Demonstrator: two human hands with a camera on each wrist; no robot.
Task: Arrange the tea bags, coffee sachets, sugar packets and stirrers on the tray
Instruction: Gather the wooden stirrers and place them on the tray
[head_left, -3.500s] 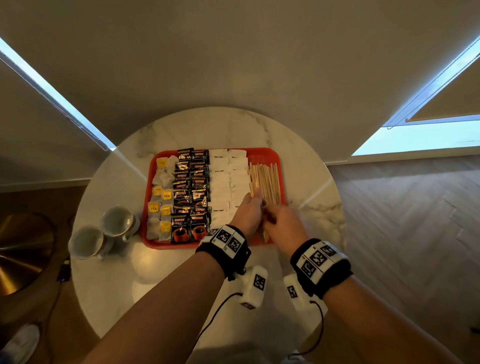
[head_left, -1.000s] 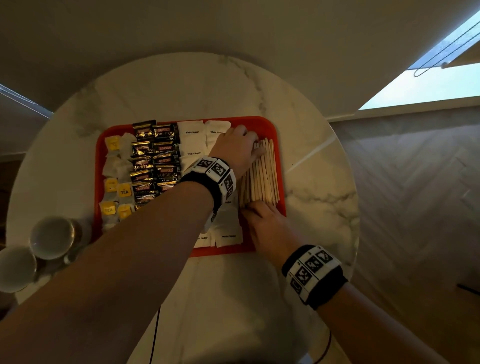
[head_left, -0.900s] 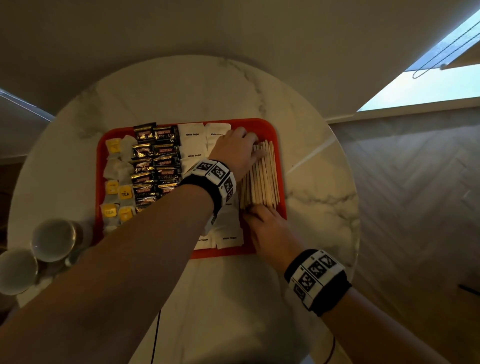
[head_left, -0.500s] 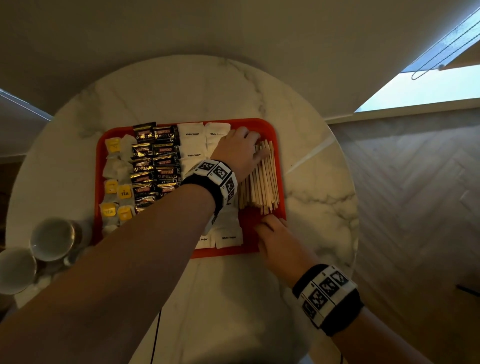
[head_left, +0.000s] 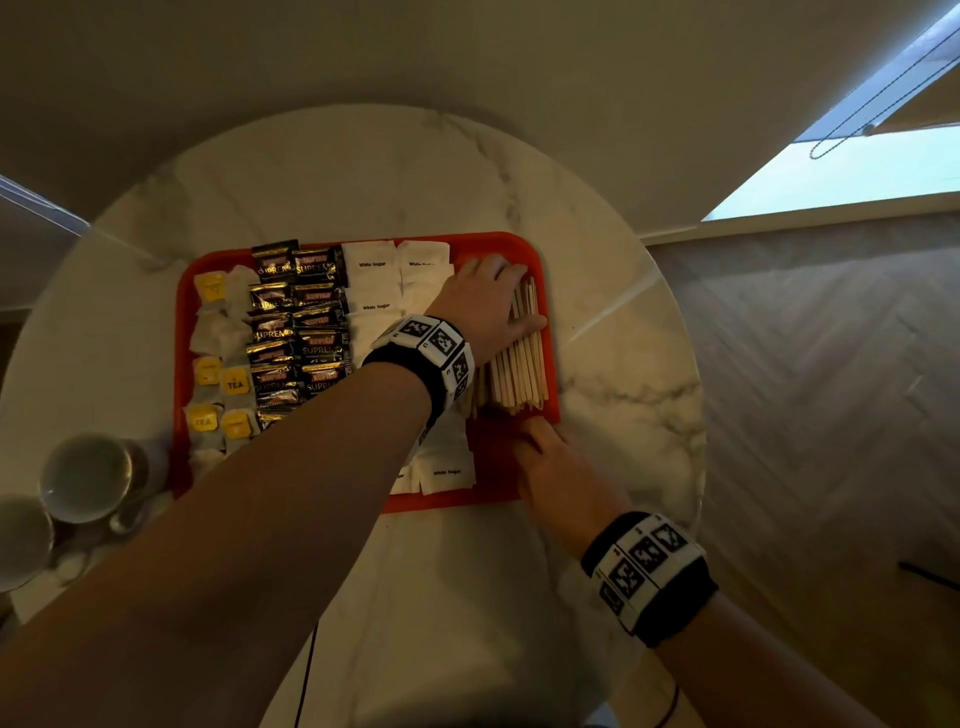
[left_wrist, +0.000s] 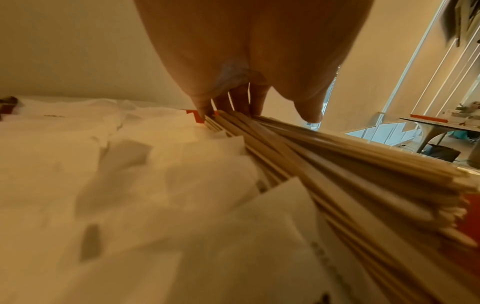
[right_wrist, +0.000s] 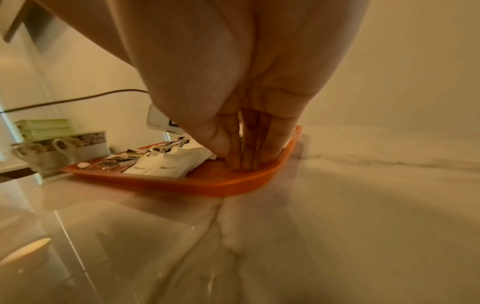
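A red tray (head_left: 525, 243) holds tea bags (head_left: 218, 364) at the left, then dark coffee sachets (head_left: 301, 322), white sugar packets (head_left: 374, 280) and a bundle of wooden stirrers (head_left: 519, 374) at the right. My left hand (head_left: 488, 301) lies flat over the stirrers' far half, its thumb across their right side. In the left wrist view its fingertips (left_wrist: 241, 102) press the stirrers (left_wrist: 337, 164) at their far ends. My right hand (head_left: 545, 452) has straight fingers set on the tray floor just short of the stirrers' near ends. The right wrist view shows those fingertips (right_wrist: 246, 160) inside the tray rim (right_wrist: 207, 185).
The tray sits on a round marble table (head_left: 363, 171). Two cups (head_left: 88, 478) stand at the table's left edge, beside the tray. A thin cable (head_left: 306, 670) hangs under my left forearm. The wooden floor (head_left: 805, 389) lies beyond the table's right edge.
My right hand has drawn back toward me, off the stirrers' near ends. The left hand has stayed over the stirrers. 3.5 s ago both hands worked at the stirrers' near ends.
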